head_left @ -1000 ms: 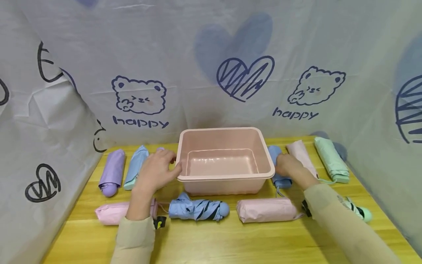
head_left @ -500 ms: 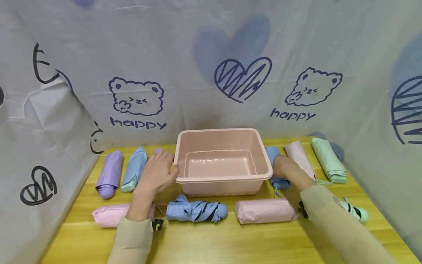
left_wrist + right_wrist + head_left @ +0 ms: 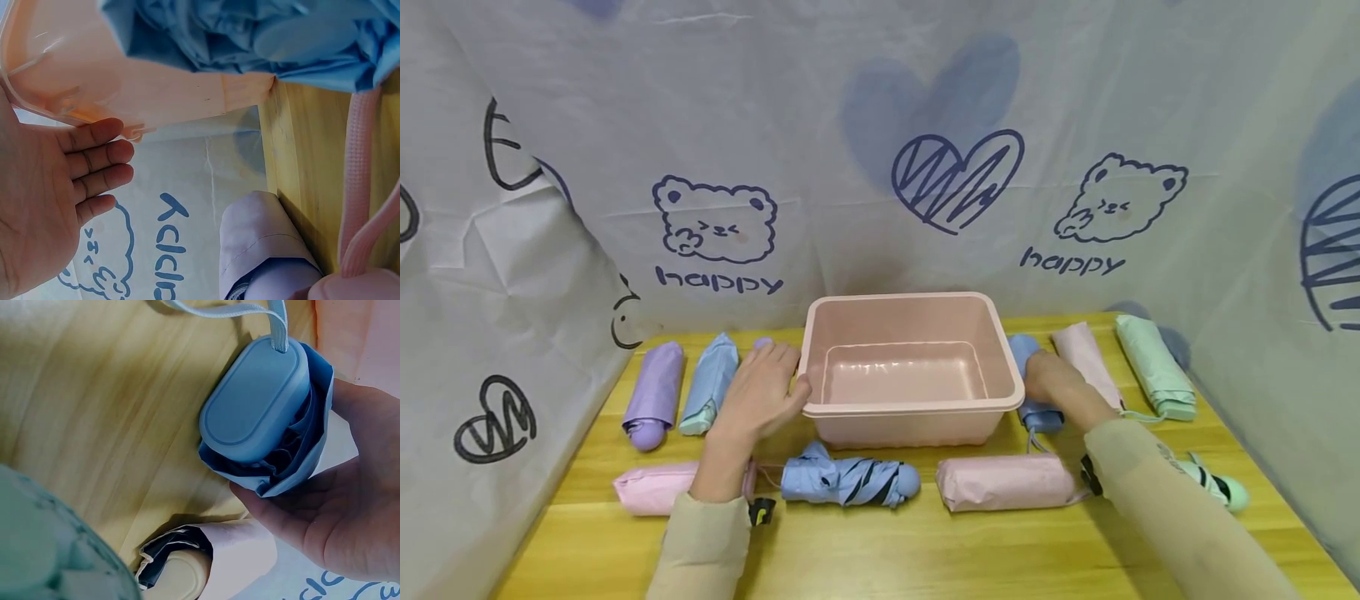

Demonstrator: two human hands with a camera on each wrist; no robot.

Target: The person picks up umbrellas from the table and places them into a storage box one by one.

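Observation:
In the head view my left hand [image 3: 760, 390] rests at the left side of a pink plastic bin [image 3: 910, 408], thumb near its rim. The left wrist view shows that hand's fingers [image 3: 103, 153] extended, the topmost touching or almost touching the bin wall. A blue folded umbrella [image 3: 1042, 417] lies right of the bin, and my right hand [image 3: 1062, 387] grips it. Thumb and fingers hold its sleeve in the right wrist view, where the oval handle end [image 3: 256, 400] and strap face the camera. Beyond the left hand, a purple umbrella [image 3: 763, 342] is mostly hidden.
Left stand-ins on the table [image 3: 865, 554] are purple [image 3: 655, 392] and blue [image 3: 711, 379] umbrellas. Pink [image 3: 1086, 354] and mint [image 3: 1153, 367] ones lie right. In front are pink [image 3: 655, 487], blue [image 3: 850, 481], pink [image 3: 1003, 482] and mint-black [image 3: 1213, 482] umbrellas. A printed cloth [image 3: 850, 208] hangs behind.
My left hand's fingers have straightened slightly beside the bin. The right hand stays on the blue umbrella, and the head view shifts a little.

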